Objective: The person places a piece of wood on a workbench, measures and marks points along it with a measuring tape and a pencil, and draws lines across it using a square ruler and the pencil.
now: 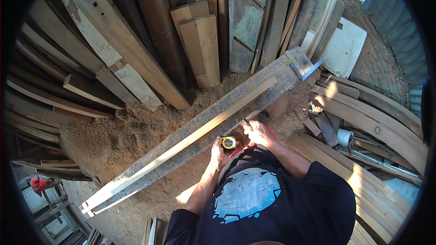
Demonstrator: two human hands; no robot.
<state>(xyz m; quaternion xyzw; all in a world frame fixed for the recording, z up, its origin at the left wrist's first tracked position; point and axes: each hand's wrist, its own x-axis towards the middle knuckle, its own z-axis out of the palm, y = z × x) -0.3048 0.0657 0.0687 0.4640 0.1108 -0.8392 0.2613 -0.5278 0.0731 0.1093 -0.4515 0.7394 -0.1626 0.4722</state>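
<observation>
At the worn bench [282, 67], my left hand [219, 155] grips the tape measure [228, 143]; my right hand [256, 132] pinches a dark stick [246, 120] (pencil, probably). Looks like measuring; next calls for tape along the pale strip [204, 128] on the bench.

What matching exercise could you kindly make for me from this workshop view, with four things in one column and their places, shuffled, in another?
Things:
1. Tape measure
2. Metal square
3. Pale wooden strip
4. White panel

Places:
A. Lying lengthwise along the worn bench
B. Standing upright by the brick wall
C. In the person's left hand
D. At the far right end of the worn bench

Right pairs: 1-C, 2-D, 3-A, 4-B
</observation>
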